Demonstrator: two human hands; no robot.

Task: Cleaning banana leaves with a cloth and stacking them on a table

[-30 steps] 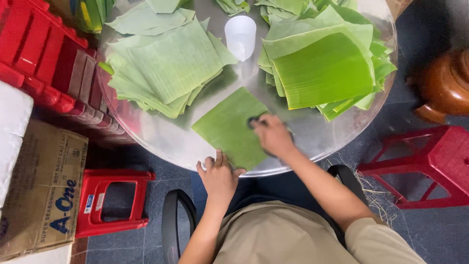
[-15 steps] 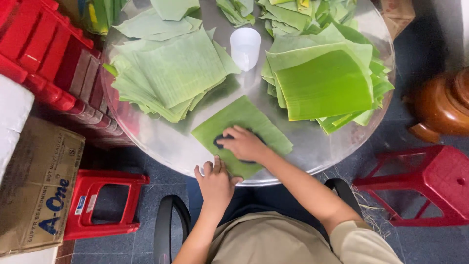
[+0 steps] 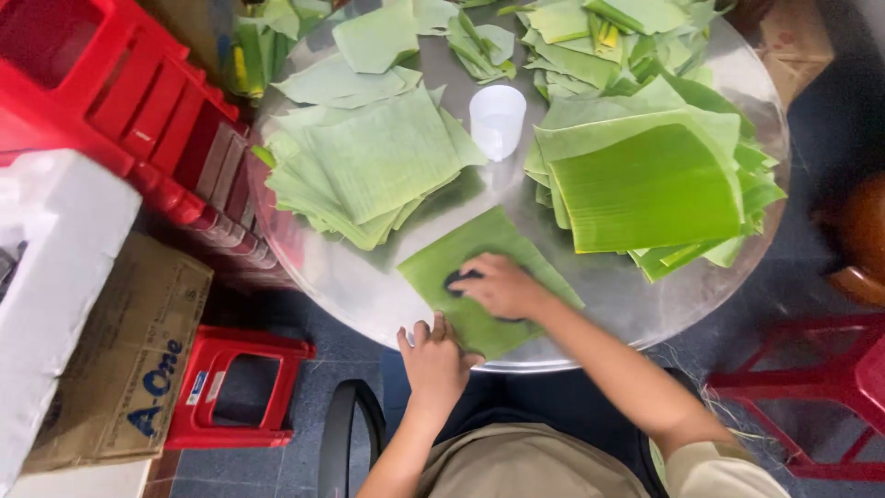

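A single square of banana leaf (image 3: 479, 277) lies flat on the round metal table (image 3: 341, 281) near its front edge. My right hand (image 3: 498, 286) presses a small dark cloth or sponge (image 3: 458, 279) onto the middle of this leaf. My left hand (image 3: 433, 360) rests at the table's front rim, fingertips on the leaf's near corner, holding nothing. A pile of pale cut leaves (image 3: 369, 166) sits at the left of the table. A pile of brighter green leaves (image 3: 645, 184) sits at the right.
A white plastic cup (image 3: 497, 120) stands between the two piles. Red plastic crates (image 3: 101, 92) are stacked at the left, with a white foam box (image 3: 46, 277), a cardboard box (image 3: 120, 360) and a red stool (image 3: 235, 392) below. Another red stool (image 3: 811, 387) is at the right.
My right hand has slid with the dark cloth from the leaf's right side toward its left and middle. My left hand stays at the leaf's near corner. The camera has shifted slightly.
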